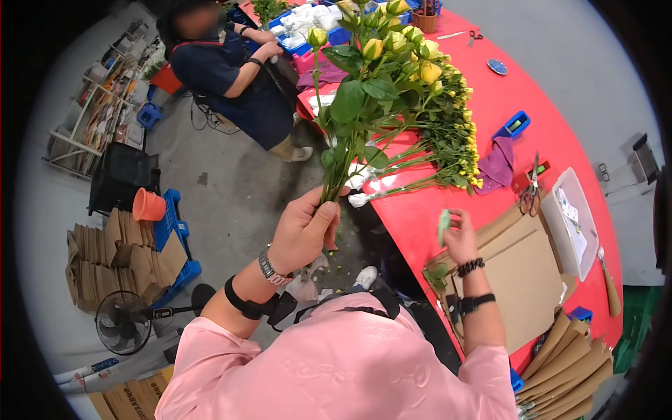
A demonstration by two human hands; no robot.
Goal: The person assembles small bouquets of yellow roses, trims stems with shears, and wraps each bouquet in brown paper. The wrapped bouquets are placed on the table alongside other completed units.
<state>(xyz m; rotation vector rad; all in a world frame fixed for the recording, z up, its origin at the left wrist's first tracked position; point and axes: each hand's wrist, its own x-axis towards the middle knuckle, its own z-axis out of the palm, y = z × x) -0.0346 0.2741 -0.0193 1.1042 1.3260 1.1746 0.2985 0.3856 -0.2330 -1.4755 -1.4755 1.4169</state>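
Note:
My left hand [302, 225] is closed around the lower stems of a bunch of yellow roses [374, 94], held upright over the table's near-left edge. Its blooms are partly open above large green leaves. In my right hand [460, 236] is a small pale-green object [444, 227], pinched by the fingers; its kind is too small to tell. That hand hovers above flat brown cardboard sheets [514, 280]. Behind the held roses lie several bundles of small yellow flowers [455, 133], their stem ends wrapped in white.
Scissors [533, 189], a white plastic bin [568, 224] and a purple cloth [498, 164] lie on the red table [420, 217]. Brown paper-wrapped bundles [570, 371] stand at the near right. A co-worker [231, 84] is at the far left; a fan [124, 322] stands near left.

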